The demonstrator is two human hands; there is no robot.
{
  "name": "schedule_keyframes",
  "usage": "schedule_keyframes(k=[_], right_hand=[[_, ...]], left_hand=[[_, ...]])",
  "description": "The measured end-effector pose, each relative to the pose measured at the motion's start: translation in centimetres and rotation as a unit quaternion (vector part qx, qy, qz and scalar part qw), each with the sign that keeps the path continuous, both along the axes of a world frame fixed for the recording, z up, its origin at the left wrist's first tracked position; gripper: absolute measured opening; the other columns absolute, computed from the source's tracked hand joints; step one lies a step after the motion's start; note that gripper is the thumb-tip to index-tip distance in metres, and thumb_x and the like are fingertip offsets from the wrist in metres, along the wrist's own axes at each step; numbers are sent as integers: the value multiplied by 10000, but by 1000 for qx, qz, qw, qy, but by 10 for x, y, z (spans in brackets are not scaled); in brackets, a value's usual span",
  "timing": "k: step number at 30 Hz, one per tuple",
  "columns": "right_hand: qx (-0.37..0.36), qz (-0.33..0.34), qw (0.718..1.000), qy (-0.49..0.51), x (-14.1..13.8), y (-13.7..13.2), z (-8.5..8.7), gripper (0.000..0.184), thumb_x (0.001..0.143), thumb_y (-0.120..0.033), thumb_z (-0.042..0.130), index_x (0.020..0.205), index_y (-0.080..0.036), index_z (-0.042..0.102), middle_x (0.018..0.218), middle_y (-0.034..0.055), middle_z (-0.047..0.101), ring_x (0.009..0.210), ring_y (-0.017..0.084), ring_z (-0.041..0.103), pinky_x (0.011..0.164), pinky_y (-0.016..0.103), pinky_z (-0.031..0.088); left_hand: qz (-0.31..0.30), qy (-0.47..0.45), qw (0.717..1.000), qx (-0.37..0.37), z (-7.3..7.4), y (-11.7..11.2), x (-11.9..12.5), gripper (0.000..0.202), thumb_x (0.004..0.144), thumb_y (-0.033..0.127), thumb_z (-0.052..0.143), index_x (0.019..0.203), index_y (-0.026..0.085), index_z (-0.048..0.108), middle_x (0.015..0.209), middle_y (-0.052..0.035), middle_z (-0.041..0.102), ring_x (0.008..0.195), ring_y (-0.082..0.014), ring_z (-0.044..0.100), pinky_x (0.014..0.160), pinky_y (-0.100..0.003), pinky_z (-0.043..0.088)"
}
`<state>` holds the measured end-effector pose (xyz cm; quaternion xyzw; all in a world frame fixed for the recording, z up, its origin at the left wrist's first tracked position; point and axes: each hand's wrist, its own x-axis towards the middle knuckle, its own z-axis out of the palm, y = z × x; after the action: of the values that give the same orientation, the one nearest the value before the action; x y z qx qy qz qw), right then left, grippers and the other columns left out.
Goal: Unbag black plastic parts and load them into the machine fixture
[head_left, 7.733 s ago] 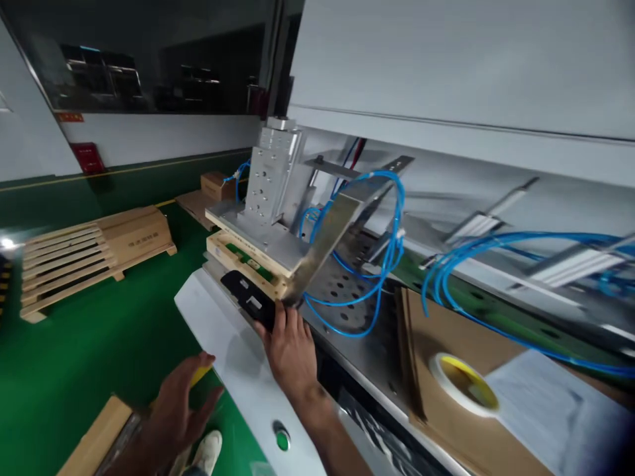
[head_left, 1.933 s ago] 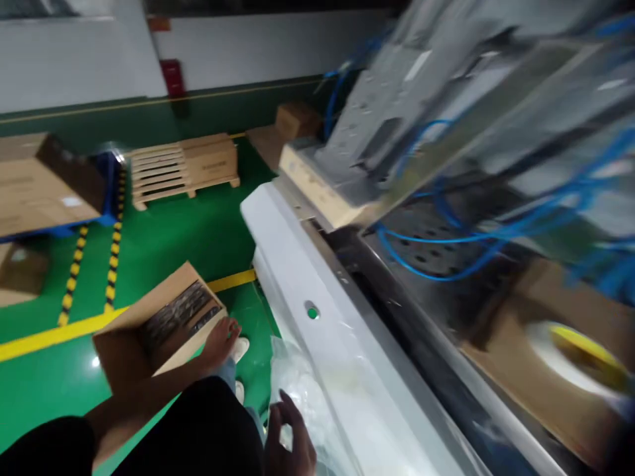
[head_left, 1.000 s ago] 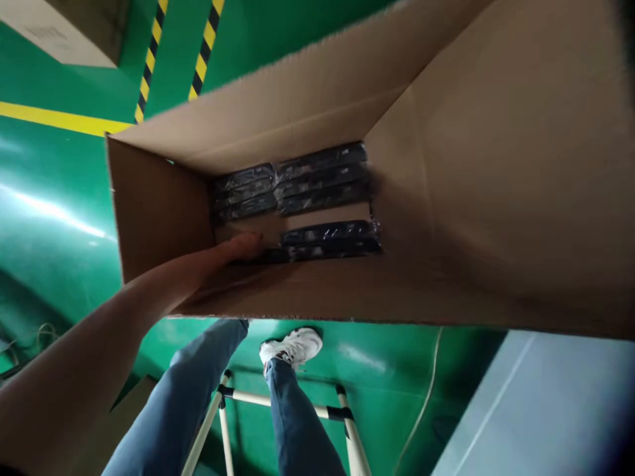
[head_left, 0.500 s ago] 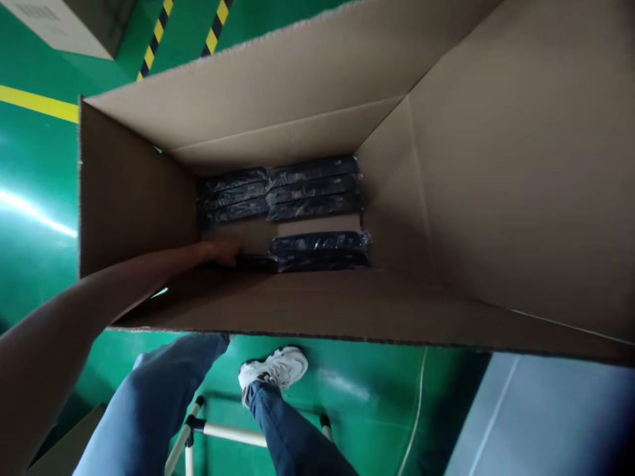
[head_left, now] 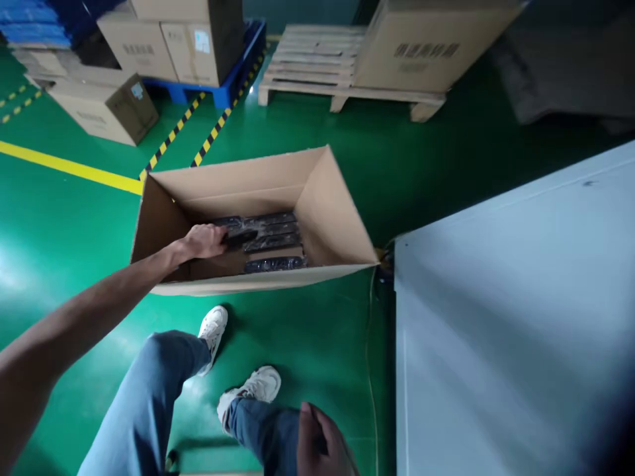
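My left hand (head_left: 206,240) reaches into a tall open carton (head_left: 238,178) and is closed on a dark, slim, plastic-wrapped package (head_left: 241,238). The kind of item inside the wrapping does not show. Similar wrapped packages (head_left: 272,231) lie side by side on the carton's bottom, just right of the hand. One more wrapped package (head_left: 275,264) rests along the near wall, partly hidden by it. Low in the view, my right hand (head_left: 325,443) hangs in front of my leg, away from the carton. It is slightly blurred, its thumb and fingers loosely bent and apart, with nothing visible in them.
A pale grey cabinet-like surface (head_left: 496,317) fills the right side. Beyond the carton stand a wooden pallet (head_left: 307,63) with a large box (head_left: 421,49), and a blue pallet (head_left: 228,82) with boxes. A thin cable (head_left: 371,370) runs along the green floor near my feet.
My view has drawn back and up from the carton. My left hand has moved from the near-wall side toward the far row, with a dark package in it. My right hand has come into view.
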<state>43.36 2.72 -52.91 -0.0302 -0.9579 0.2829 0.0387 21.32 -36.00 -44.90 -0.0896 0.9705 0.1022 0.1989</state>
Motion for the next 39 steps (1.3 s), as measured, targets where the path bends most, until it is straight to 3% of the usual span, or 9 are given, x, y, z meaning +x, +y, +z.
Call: schedule_keyframes(k=[2, 4, 7, 12, 16, 19, 26, 34, 39], right_hand=[[-4, 1, 1000, 26, -5, -5, 1, 475, 1002, -610, 545, 934, -243, 838, 822, 118, 813, 735, 288, 771, 699, 377, 591], [-27, -4, 999, 26, -10, -9, 4, 518, 973, -672, 548, 900, -247, 835, 774, 116, 805, 704, 297, 766, 646, 377, 571], [-144, 18, 988, -48, -15, -19, 23, 561, 927, -733, 566, 938, -235, 824, 842, 125, 826, 767, 312, 793, 636, 372, 597], [-365, 104, 918, -113, 16, -54, 98, 571, 971, -651, 571, 1291, -195, 695, 1006, 114, 820, 925, 256, 796, 811, 358, 654], [-425, 185, 877, -127, 60, -85, 151, 620, 968, -560, 656, 1468, -207, 558, 1183, 123, 783, 970, 222, 777, 815, 337, 666], [-405, 187, 885, -131, 88, -93, 172, 632, 928, -487, 741, 1466, -206, 567, 1230, 124, 778, 992, 226, 775, 812, 330, 672], [-367, 165, 911, -89, 116, -85, 185, 406, 1000, -401, 647, 1361, -223, 702, 1180, 120, 813, 920, 236, 811, 772, 326, 682], [-118, 131, 972, 156, 128, -88, 180, 230, 1025, -285, 615, 939, -197, 809, 753, 74, 803, 621, 181, 747, 626, 260, 571], [-197, 111, 974, 26, 120, -75, 186, 323, 1054, -397, 554, 924, -195, 768, 683, 36, 745, 561, 160, 669, 577, 259, 526]], left_hand=[[15, 56, 996, 62, 50, -4, 25, 372, 948, 374, 618, 1244, 167, 707, 1113, -109, 782, 1035, -313, 728, 893, -373, 552], [51, 122, 966, 223, 92, 2, 66, 390, 939, 453, 617, 1203, 184, 718, 1092, -57, 774, 997, -272, 710, 850, -321, 549], [115, 148, 877, 443, 123, 29, 142, 391, 870, 507, 733, 1092, 184, 740, 984, -28, 742, 914, -226, 676, 795, -286, 535], [202, 101, 767, 600, 122, 90, 245, 400, 789, 509, 861, 989, 196, 713, 870, -9, 688, 777, -177, 632, 712, -277, 521], [268, 128, 719, 629, 120, 120, 287, 469, 767, 554, 883, 963, 192, 661, 848, 0, 657, 743, -158, 618, 690, -275, 532], [276, 183, 710, 622, 122, 132, 304, 491, 805, 592, 849, 1011, 194, 649, 907, -5, 656, 818, -159, 639, 753, -272, 548], [268, 234, 691, 629, 127, 141, 330, 418, 901, 567, 778, 1004, 199, 608, 858, -1, 691, 751, -130, 634, 678, -233, 516], [262, 270, 730, 571, 129, 144, 344, 309, 909, 431, 790, 1039, 205, 623, 872, -3, 714, 766, -134, 658, 658, -221, 513], [283, 236, 693, 619, 130, 139, 345, 354, 853, 467, 841, 968, 183, 664, 767, 20, 677, 665, -106, 608, 624, -210, 517]])
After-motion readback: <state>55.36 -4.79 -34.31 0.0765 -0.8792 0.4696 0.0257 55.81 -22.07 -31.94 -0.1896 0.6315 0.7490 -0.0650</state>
